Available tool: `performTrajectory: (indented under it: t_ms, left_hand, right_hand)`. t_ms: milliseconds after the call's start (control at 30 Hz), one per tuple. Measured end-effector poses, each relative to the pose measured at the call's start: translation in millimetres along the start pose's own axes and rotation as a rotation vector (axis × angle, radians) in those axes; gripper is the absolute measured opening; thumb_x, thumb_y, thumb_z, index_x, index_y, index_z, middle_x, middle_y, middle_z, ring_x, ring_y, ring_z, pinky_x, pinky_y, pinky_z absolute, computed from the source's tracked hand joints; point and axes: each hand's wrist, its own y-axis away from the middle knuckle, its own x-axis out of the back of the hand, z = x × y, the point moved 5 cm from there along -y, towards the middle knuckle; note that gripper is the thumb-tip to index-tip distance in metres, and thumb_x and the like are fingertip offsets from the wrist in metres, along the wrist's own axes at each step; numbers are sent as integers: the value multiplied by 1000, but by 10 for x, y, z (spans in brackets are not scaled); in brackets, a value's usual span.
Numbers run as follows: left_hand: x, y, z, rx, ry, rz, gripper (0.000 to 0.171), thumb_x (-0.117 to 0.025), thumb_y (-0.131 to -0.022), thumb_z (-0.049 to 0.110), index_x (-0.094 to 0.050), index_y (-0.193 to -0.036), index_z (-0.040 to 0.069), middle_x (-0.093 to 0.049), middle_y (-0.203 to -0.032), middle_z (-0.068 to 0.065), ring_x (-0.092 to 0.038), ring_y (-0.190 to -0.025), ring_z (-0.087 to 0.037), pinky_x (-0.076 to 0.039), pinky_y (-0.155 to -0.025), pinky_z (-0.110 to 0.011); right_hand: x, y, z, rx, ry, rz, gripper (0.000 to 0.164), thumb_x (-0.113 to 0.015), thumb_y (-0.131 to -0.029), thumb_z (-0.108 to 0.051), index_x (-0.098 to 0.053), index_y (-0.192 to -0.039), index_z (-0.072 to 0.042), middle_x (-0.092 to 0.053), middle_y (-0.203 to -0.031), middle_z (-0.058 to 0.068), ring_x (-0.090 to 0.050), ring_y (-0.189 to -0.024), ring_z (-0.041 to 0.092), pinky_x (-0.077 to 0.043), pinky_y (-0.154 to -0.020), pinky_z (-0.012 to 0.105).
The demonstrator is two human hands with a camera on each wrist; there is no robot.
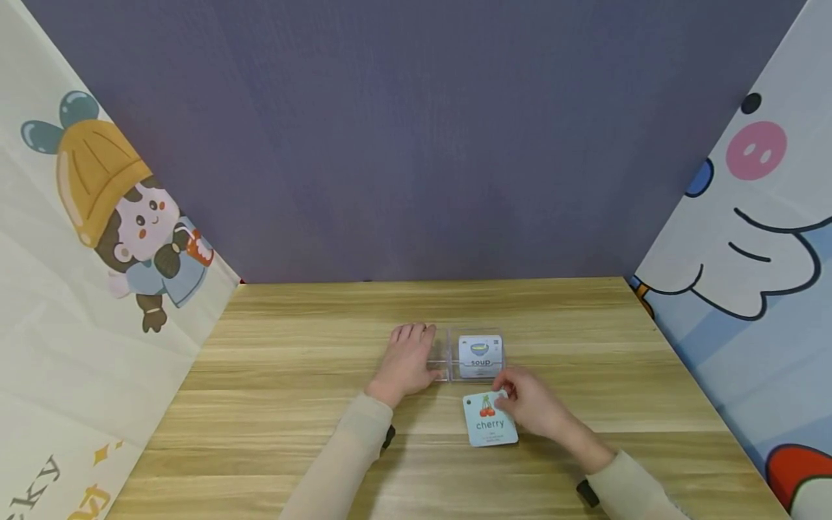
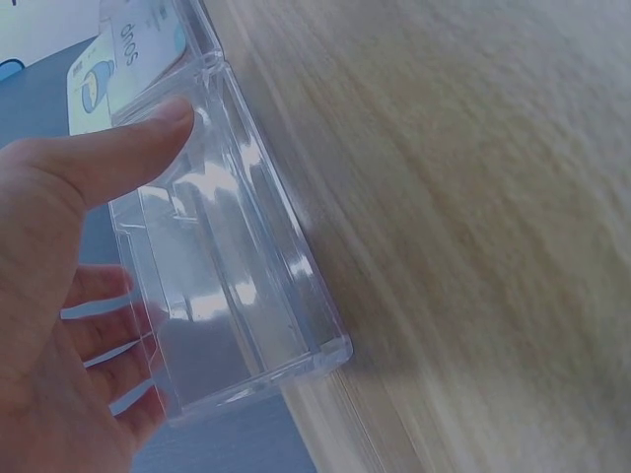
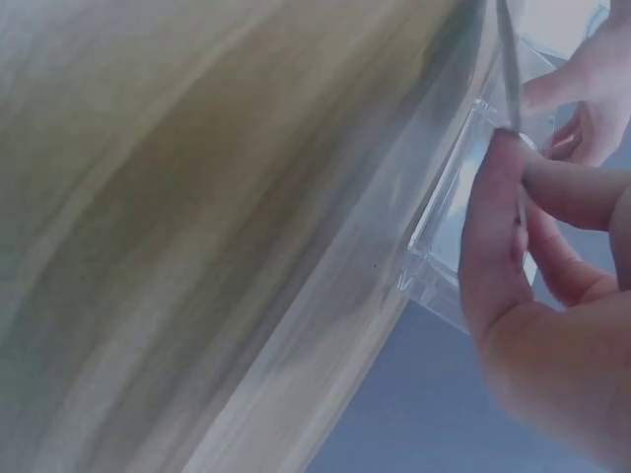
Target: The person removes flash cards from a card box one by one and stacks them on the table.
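**Two cards, one clear box, both hands at work**

A wooden desk stands before a purple back wall, with cartoon-printed cloth on either side. Near the middle of the desk, closer to the far edge than the near one, sits one clear plastic box with two compartments; the right one holds a "soup" card.

The left hand rests against the box's left end; the left wrist view alone shows its thumb pressed on the clear wall with the other fingers loosely spread behind it.

The right hand pinches a single "cherry" card, just in front of the box. The right wrist view shows that card edge-on between thumb and fingers.
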Motion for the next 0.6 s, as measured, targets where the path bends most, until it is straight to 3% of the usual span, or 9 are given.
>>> performTrajectory:
  t_ms: [267, 600]
  left_hand:
    - [6, 5, 2, -3, -6, -1, 93, -80, -82, 55, -43, -151, 5, -51, -144, -12, -44, -134, -31, -30, -118, -48]
    - [4, 11, 7, -4, -8, -4, 94, -79, -82, 56, -42, -152, 5, -50, -145, -12, -44, -134, -30, -30, -118, -48]
  right_hand:
    - [-58, 20, -58, -72, 170, 5, 19, -79, -81, -1, -64, -88, -11, -50, -85, 0, -47, -76, 14, -43, -63, 28]
    - [-113, 38, -27, -123, 202, -31, 19, -78, -80, -1, -64, -91, -9, -54, -93, 2, -53, -81, 16, -51, -72, 36]
